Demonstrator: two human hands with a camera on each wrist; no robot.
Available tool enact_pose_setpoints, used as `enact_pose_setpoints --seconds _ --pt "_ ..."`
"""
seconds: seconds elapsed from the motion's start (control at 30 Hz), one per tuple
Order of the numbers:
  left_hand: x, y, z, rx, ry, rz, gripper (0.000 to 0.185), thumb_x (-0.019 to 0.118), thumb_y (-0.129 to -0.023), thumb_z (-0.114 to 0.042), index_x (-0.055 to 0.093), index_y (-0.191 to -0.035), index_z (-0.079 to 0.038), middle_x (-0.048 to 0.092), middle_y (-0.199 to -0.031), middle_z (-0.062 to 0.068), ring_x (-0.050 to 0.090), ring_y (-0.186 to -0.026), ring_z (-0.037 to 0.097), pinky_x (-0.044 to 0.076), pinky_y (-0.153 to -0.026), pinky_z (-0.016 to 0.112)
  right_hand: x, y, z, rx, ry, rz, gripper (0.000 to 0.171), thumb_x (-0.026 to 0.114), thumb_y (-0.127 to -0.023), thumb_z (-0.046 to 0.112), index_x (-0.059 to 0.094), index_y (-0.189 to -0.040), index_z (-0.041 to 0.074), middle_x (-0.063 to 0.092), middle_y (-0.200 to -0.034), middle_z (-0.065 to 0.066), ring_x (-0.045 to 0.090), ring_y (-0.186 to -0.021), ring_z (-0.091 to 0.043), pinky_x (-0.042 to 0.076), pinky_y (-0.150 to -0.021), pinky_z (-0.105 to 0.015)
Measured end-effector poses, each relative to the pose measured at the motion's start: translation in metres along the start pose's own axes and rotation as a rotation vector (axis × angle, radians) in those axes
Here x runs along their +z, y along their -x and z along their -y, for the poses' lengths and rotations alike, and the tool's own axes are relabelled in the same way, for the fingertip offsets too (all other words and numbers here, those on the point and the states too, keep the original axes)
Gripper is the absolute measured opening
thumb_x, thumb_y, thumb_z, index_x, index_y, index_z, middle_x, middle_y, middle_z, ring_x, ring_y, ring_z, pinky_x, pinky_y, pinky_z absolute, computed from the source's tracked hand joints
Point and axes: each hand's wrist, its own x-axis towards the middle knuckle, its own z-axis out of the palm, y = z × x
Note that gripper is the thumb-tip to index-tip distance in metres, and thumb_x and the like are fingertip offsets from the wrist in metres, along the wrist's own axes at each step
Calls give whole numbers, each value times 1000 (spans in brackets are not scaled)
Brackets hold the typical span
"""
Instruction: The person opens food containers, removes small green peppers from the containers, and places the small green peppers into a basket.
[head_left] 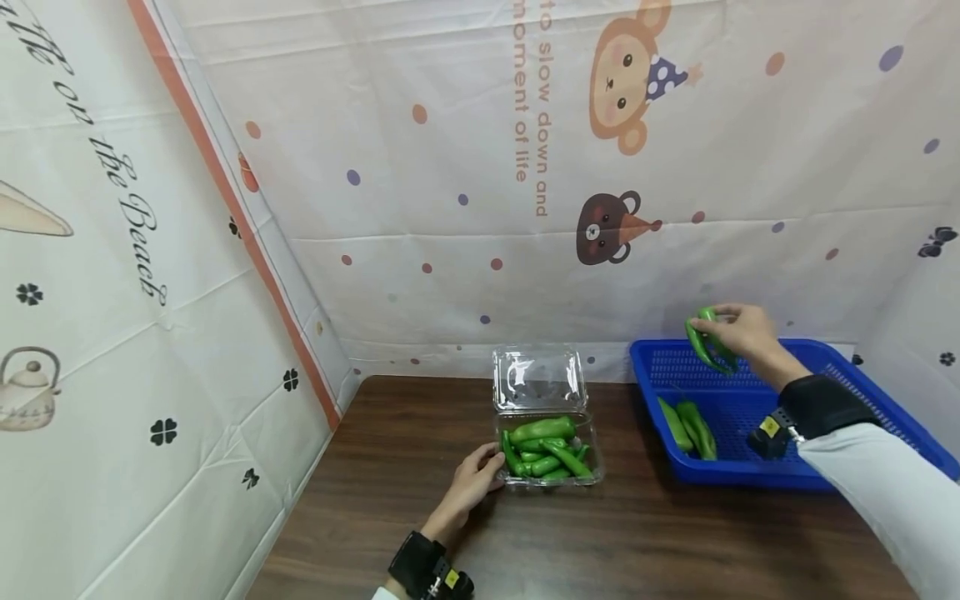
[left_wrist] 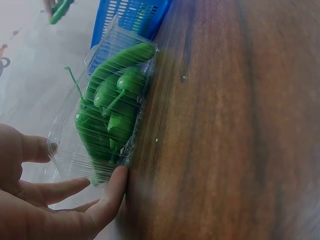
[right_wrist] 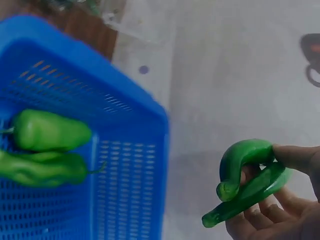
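My right hand (head_left: 738, 329) holds two green peppers (head_left: 705, 340) (right_wrist: 247, 180) in the air above the far part of a blue basket (head_left: 885, 412). Two more green peppers (head_left: 688, 427) (right_wrist: 47, 147) lie in the basket's left side. A clear plastic clamshell box (head_left: 546, 450) stands with its lid up, holding several green peppers (left_wrist: 112, 107). My left hand (head_left: 474, 482) rests with straight fingers (left_wrist: 112, 192) against the box's left front corner.
A dark wooden table (head_left: 600, 542) carries the box and the basket. Printed cloth sheets (head_left: 465, 167) hang close behind and to the left. The basket (right_wrist: 120, 150) sits at the table's back right, near the cloth.
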Motion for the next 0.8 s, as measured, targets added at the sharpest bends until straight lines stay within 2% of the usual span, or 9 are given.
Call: enact_pose_setpoints --seconds 0.13,0.2,0.27,0.3,0.4,0.47,0.53,0.63,0.8 --pt "0 0 -2 0 4 -1 51 51 -109 -27 45 -150 3 49 -147 30 54 -132 43 62 -99 42 11 -4 -17 -123 236 -17 54 64 -100 24 53 -130 -20 60 -116 -45 66 -86 -49 60 -64 -50" --pt "-1 -1 -4 4 -2 -1 52 51 -109 -28 45 -150 2 50 -146 29 55 -132 42 62 -98 41 15 -6 -24 -146 313 21 52 66 -98 21 55 -127 -20 61 -115 -44 64 -90 -53 58 -65 -55" --pt "-1 -1 -6 7 -6 -1 52 51 -109 -29 45 -150 2 51 -145 28 55 -132 42 62 -99 41 19 -7 -29 -130 349 94 52 66 -96 20 55 -127 -21 60 -118 -44 64 -92 -54 58 -64 -55" --pt "-1 -1 -7 8 -11 1 52 51 -109 -29 45 -150 2 51 -145 28 55 -132 41 62 -99 41 22 -7 -30 -115 362 132 52 67 -96 20 56 -126 -20 61 -116 -43 65 -89 -52 58 -63 -53" --pt "-1 -2 -8 9 -13 1 52 51 -109 -30 45 -150 2 51 -145 27 55 -131 41 62 -98 41 30 -6 -34 -72 383 246 41 66 -95 18 62 -115 -17 67 -97 -33 65 -74 -38 54 -56 -40" --pt "-1 -1 -9 13 -14 1 53 51 -109 -30 45 -151 2 51 -146 28 55 -131 41 62 -99 42 37 -6 -37 -47 391 307 27 64 -94 16 65 -91 -10 62 -74 -17 59 -62 -25 48 -53 -33" --pt "-1 -1 -8 13 -9 1 54 51 -109 -30 44 -151 3 51 -146 28 55 -131 42 62 -99 42 44 -6 -39 -30 378 357 20 62 -92 13 61 -76 2 54 -64 -3 54 -55 -17 46 -50 -29" --pt "-1 -1 -6 16 -17 2 54 52 -108 -31 45 -150 3 51 -145 29 56 -130 41 62 -98 41 55 -5 -43 -15 364 413 32 61 -91 10 47 -63 15 42 -58 5 50 -50 -11 46 -48 -25" --pt "1 -1 -4 5 -25 -8 53 52 -108 -32 47 -149 2 51 -146 28 58 -129 39 63 -97 37 70 -3 -49 -2 351 479 40 59 -91 8 39 -59 21 32 -55 10 40 -48 -6 40 -50 -21"
